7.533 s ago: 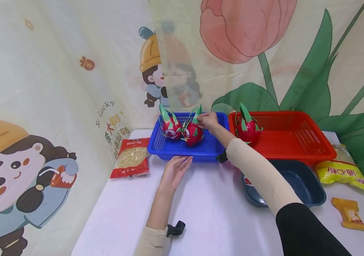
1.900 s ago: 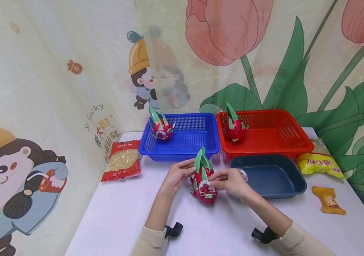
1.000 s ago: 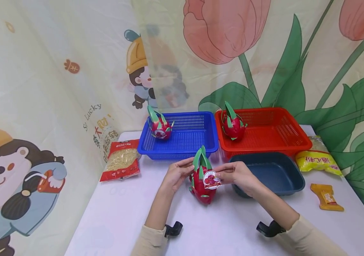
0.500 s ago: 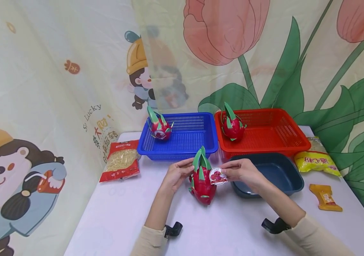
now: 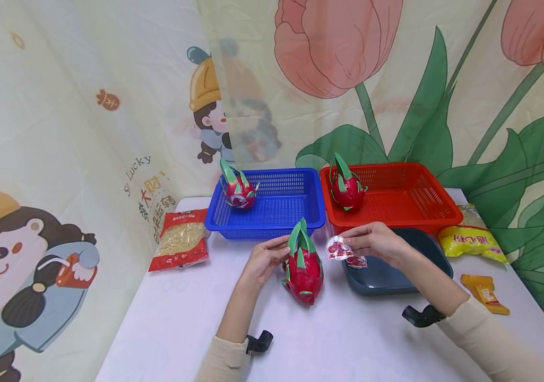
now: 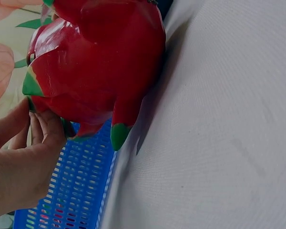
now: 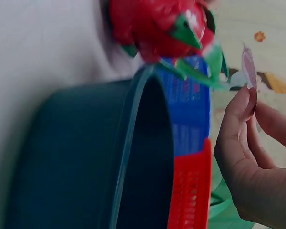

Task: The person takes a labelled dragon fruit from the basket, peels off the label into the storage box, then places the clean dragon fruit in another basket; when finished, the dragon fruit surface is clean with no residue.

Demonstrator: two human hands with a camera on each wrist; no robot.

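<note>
A red toy dragon fruit with green leaves stands upright on the white table. My left hand holds it from the left near its leaves, thumb and fingers at a leaf tip in the left wrist view. To the right, my right hand pinches a round fruit sticker between thumb and fingertips; the right wrist view shows this sticker nearly edge-on. Below that hand is a dark blue tub, where another sticker lies at the left end. No sticker shows on the front of the held fruit.
A blue basket at the back holds a dragon fruit bearing a sticker. In the red basket beside it sits another dragon fruit. Food packets flank the baskets; a small orange packet lies right.
The dragon fruit came from the blue basket to the table. My right hand pulled the sticker off its front and moved right, over the tub's near-left corner. My left hand stayed on the fruit.
</note>
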